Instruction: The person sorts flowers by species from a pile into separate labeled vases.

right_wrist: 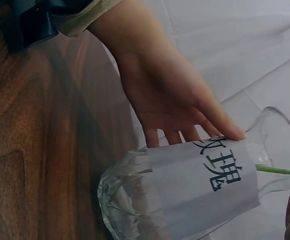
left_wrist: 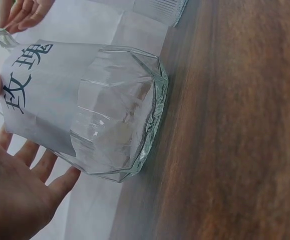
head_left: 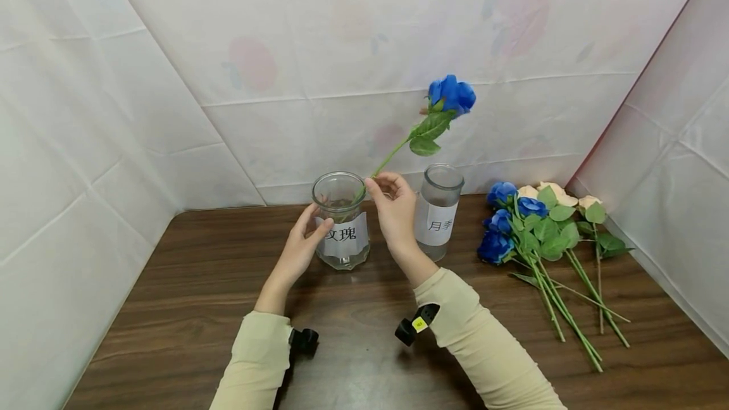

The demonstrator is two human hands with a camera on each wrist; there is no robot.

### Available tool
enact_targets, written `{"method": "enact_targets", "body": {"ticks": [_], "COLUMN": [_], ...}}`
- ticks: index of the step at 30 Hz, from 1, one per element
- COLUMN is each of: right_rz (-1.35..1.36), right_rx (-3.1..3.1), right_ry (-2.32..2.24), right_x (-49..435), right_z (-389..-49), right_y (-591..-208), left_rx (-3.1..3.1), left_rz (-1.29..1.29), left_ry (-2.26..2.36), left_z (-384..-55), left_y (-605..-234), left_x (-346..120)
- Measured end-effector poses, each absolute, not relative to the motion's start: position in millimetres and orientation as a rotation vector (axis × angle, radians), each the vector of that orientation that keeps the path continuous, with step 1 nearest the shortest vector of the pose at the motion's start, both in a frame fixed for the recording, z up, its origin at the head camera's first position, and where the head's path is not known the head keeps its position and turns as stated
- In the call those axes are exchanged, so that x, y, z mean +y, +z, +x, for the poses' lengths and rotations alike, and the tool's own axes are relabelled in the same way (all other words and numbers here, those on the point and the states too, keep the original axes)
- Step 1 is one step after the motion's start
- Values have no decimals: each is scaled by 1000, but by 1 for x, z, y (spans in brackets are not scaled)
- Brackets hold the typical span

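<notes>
A wide-mouthed glass vase (head_left: pixel 343 260) stands on the table with a white paper label (head_left: pixel 348 235) around its side. My left hand (head_left: pixel 298 243) holds the vase from the left, thumb at the label's edge and fingers around the back. Above the rim at the right, my right hand (head_left: pixel 397 212) pinches the green stem of a blue rose (head_left: pixel 452 96) between thumb and fingers. The stem's lower end (right_wrist: pixel 279 171) is inside the vase's neck. The bloom leans up and to the right, over the back.
Just right of my right hand stands a taller, narrower glass vase (head_left: pixel 443 196) with its own paper label. Several blue and cream flowers (head_left: pixel 543 226) lie in a pile on the table's right side. White cloth walls (head_left: pixel 319 68) enclose the table (head_left: pixel 205 283).
</notes>
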State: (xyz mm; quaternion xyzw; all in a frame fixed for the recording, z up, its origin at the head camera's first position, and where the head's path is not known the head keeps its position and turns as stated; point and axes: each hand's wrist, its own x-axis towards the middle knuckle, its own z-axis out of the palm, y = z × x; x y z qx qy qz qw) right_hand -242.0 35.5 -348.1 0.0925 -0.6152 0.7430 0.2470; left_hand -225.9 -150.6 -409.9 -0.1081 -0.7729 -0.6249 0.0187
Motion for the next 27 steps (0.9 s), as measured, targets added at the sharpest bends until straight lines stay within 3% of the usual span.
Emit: {"method": "enact_targets", "body": {"ticks": [27], "right_rz": [192], "right_rx": [-1803], "right_ry": [2015], "right_x": [38], "right_z": [-237], "right_y": [-361], "left_rx": [-2410], "left_rz": [-325], "left_ry": [-1944], "left_z": [-226], "left_y": [-409], "left_x": [-151]}}
